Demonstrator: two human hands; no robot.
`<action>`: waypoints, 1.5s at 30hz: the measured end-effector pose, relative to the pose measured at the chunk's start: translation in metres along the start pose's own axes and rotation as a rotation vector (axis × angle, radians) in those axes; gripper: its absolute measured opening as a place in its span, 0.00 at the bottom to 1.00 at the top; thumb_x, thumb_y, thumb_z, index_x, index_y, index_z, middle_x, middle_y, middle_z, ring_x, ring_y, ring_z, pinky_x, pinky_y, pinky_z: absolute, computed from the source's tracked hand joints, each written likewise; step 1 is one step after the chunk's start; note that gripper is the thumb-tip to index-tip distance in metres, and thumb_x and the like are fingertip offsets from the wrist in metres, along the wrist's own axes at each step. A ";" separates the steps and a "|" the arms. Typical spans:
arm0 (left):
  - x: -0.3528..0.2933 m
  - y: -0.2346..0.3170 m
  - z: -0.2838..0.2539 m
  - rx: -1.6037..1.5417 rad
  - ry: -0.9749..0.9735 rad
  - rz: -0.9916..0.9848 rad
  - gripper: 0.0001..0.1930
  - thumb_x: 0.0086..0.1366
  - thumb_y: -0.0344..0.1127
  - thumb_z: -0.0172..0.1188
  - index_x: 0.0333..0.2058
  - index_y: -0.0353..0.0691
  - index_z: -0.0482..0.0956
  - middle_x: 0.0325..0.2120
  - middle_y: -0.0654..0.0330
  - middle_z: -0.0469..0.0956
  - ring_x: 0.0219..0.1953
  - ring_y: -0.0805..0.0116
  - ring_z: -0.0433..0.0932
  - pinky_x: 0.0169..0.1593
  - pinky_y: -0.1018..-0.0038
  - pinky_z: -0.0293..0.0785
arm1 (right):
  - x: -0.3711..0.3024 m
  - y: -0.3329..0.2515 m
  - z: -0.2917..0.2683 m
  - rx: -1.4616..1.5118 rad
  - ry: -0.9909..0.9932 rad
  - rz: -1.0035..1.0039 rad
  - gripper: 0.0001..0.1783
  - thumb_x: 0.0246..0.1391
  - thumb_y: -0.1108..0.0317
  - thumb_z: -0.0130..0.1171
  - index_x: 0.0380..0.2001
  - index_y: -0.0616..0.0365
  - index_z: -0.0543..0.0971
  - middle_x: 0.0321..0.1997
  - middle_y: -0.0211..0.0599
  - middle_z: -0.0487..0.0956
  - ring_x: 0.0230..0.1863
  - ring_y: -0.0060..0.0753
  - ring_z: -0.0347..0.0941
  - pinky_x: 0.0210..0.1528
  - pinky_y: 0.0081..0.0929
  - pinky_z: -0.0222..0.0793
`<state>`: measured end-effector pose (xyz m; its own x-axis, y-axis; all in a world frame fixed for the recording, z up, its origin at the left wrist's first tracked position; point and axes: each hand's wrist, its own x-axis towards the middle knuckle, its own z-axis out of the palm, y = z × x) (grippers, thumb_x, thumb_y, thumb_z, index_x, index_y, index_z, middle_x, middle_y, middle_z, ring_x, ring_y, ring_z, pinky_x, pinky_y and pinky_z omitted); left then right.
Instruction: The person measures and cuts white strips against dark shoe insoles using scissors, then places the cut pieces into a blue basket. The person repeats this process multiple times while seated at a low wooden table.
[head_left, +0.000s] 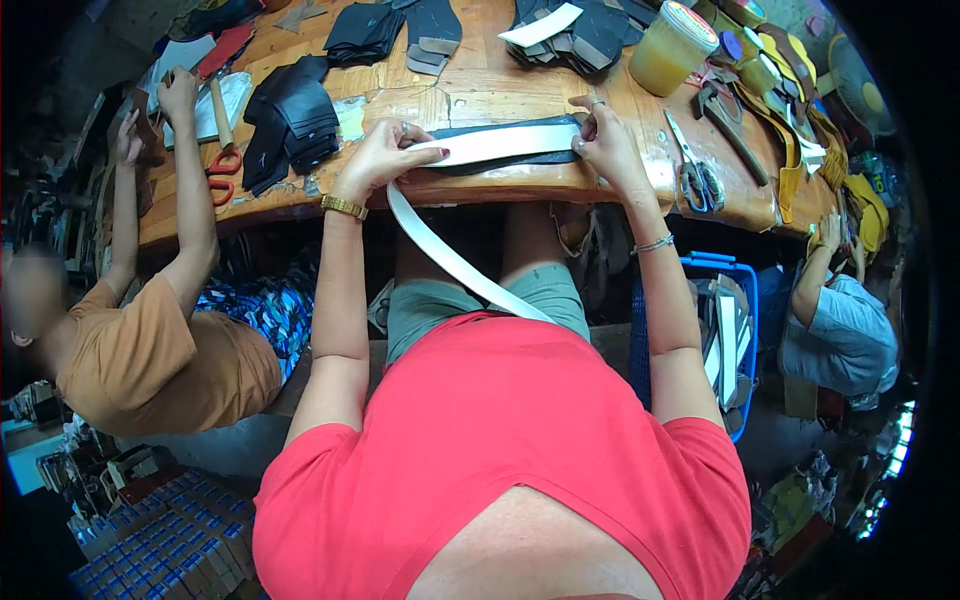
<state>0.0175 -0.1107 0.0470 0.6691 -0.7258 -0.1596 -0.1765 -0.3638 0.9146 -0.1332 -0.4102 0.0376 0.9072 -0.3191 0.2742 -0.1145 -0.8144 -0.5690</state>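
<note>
Wearer sits at a wooden table (pixel 485 90), both hands at its near edge.

Left hand (pixel 388 155): closed in a pinch on the left end of a white strip (pixel 500 146), thumb lying along the top face, other fingers partly hidden. Gold watch (pixel 345 207) on that wrist.

Right hand (pixel 608 138): pinching the strip's right end, thumb on top, one finger sticking out toward the far side. Thin bracelet (pixel 655 244) on that wrist.

The white strip lies lengthwise between the two hands, near the table's edge, over a black piece (pixel 495 165) whose borders show along both long sides. A white length (pixel 440 250) hangs from under the left hand, over the edge and down to the lap; whether it is one with the strip, cannot tell.

Beyond the hands: stacks of black pieces, one (pixel 292 120) to the left, others along the far side. Right of the right hand: scissors (pixel 690 165), then a hammer (pixel 732 135); farther back, a tub (pixel 672 50) of yellowish stuff. Orange-handled scissors (pixel 222 180) on the left part of the table.

Below the table's edge, by the right forearm, a blue basket (pixel 745 345) with strips inside. One co-worker in brown (pixel 150 350) at left, another in light blue (pixel 840 325) at right.
</note>
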 end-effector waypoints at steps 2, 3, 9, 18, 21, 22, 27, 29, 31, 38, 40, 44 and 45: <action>-0.004 0.000 -0.002 -0.030 -0.010 0.011 0.17 0.54 0.43 0.72 0.31 0.33 0.83 0.22 0.66 0.78 0.23 0.83 0.71 0.27 0.84 0.64 | -0.002 0.000 0.002 0.080 -0.002 -0.005 0.27 0.40 0.78 0.61 0.50 0.59 0.77 0.24 0.39 0.75 0.30 0.40 0.74 0.41 0.35 0.72; -0.006 0.002 -0.002 -0.046 -0.012 0.016 0.16 0.54 0.43 0.72 0.31 0.34 0.83 0.23 0.65 0.79 0.25 0.82 0.72 0.29 0.84 0.65 | -0.002 0.001 0.004 0.091 -0.003 -0.006 0.28 0.40 0.78 0.61 0.50 0.59 0.77 0.24 0.39 0.75 0.30 0.39 0.74 0.40 0.34 0.72; 0.002 -0.005 -0.003 0.028 0.065 0.093 0.14 0.51 0.39 0.73 0.29 0.33 0.82 0.25 0.62 0.80 0.29 0.79 0.74 0.35 0.81 0.69 | -0.004 0.001 0.003 0.128 -0.005 0.020 0.29 0.40 0.78 0.61 0.51 0.57 0.77 0.25 0.37 0.75 0.29 0.33 0.74 0.37 0.30 0.72; 0.015 0.002 -0.008 0.034 0.047 -0.028 0.12 0.49 0.35 0.71 0.28 0.30 0.83 0.22 0.61 0.80 0.26 0.77 0.76 0.33 0.81 0.71 | -0.006 0.005 0.007 0.149 0.013 0.004 0.28 0.41 0.77 0.61 0.51 0.58 0.77 0.25 0.36 0.74 0.27 0.31 0.73 0.35 0.28 0.72; 0.019 -0.008 -0.009 -0.013 0.024 -0.010 0.12 0.49 0.34 0.71 0.27 0.31 0.83 0.22 0.61 0.80 0.25 0.78 0.76 0.32 0.82 0.71 | -0.007 0.007 0.009 0.148 0.021 0.001 0.27 0.42 0.77 0.61 0.51 0.57 0.77 0.25 0.36 0.74 0.28 0.31 0.73 0.36 0.28 0.72; 0.019 -0.010 -0.009 -0.026 0.025 -0.015 0.13 0.49 0.35 0.72 0.28 0.30 0.83 0.22 0.61 0.80 0.25 0.78 0.76 0.31 0.83 0.71 | -0.008 0.007 0.009 0.145 0.030 -0.008 0.27 0.42 0.77 0.61 0.51 0.57 0.77 0.25 0.36 0.74 0.28 0.31 0.73 0.36 0.29 0.72; 0.020 -0.015 -0.013 -0.046 -0.034 -0.052 0.14 0.52 0.32 0.73 0.34 0.29 0.82 0.28 0.58 0.82 0.30 0.77 0.80 0.38 0.83 0.75 | -0.019 0.015 0.000 0.079 0.156 -0.124 0.24 0.45 0.74 0.62 0.50 0.57 0.78 0.28 0.38 0.77 0.32 0.36 0.76 0.39 0.31 0.73; 0.018 -0.014 -0.016 -0.103 -0.053 -0.073 0.14 0.52 0.32 0.73 0.34 0.29 0.82 0.29 0.59 0.83 0.30 0.77 0.80 0.38 0.83 0.75 | -0.029 0.030 -0.018 -0.045 0.261 -0.090 0.21 0.51 0.67 0.62 0.49 0.56 0.78 0.37 0.44 0.82 0.39 0.44 0.79 0.44 0.37 0.73; 0.017 -0.012 -0.017 -0.132 -0.068 -0.084 0.15 0.52 0.33 0.74 0.34 0.29 0.82 0.29 0.59 0.83 0.31 0.77 0.80 0.38 0.83 0.75 | -0.044 0.056 -0.042 -0.274 0.383 -0.011 0.21 0.52 0.61 0.62 0.49 0.55 0.79 0.40 0.47 0.83 0.42 0.49 0.79 0.47 0.43 0.73; 0.016 -0.011 -0.009 -0.199 0.004 -0.041 0.15 0.52 0.34 0.73 0.36 0.31 0.83 0.24 0.62 0.82 0.23 0.81 0.76 0.26 0.84 0.70 | -0.088 0.095 -0.082 -0.614 0.369 0.262 0.16 0.54 0.64 0.60 0.44 0.58 0.80 0.38 0.52 0.81 0.39 0.55 0.78 0.43 0.46 0.72; 0.014 -0.006 -0.004 -0.224 0.012 -0.031 0.18 0.52 0.33 0.73 0.40 0.30 0.82 0.23 0.62 0.82 0.23 0.80 0.76 0.25 0.84 0.71 | -0.091 0.098 -0.087 -0.598 0.354 0.274 0.16 0.54 0.65 0.60 0.45 0.59 0.80 0.39 0.53 0.81 0.41 0.56 0.78 0.44 0.47 0.72; 0.013 0.008 0.007 -0.183 0.004 0.014 0.23 0.51 0.30 0.72 0.46 0.31 0.78 0.21 0.60 0.82 0.21 0.79 0.76 0.24 0.83 0.73 | -0.092 0.117 -0.104 -0.692 0.269 0.261 0.20 0.50 0.66 0.62 0.47 0.60 0.79 0.40 0.53 0.81 0.44 0.54 0.77 0.49 0.47 0.70; 0.014 0.008 0.008 -0.181 -0.006 0.010 0.23 0.51 0.30 0.71 0.46 0.31 0.78 0.22 0.60 0.82 0.21 0.79 0.76 0.24 0.83 0.73 | -0.091 0.116 -0.106 -0.694 0.248 0.259 0.21 0.49 0.66 0.63 0.47 0.60 0.79 0.40 0.53 0.81 0.44 0.55 0.77 0.50 0.47 0.70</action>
<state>0.0202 -0.1284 0.0488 0.6639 -0.7322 -0.1519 -0.0501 -0.2462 0.9679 -0.2716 -0.5270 0.0287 0.7096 -0.5727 0.4105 -0.6114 -0.7900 -0.0453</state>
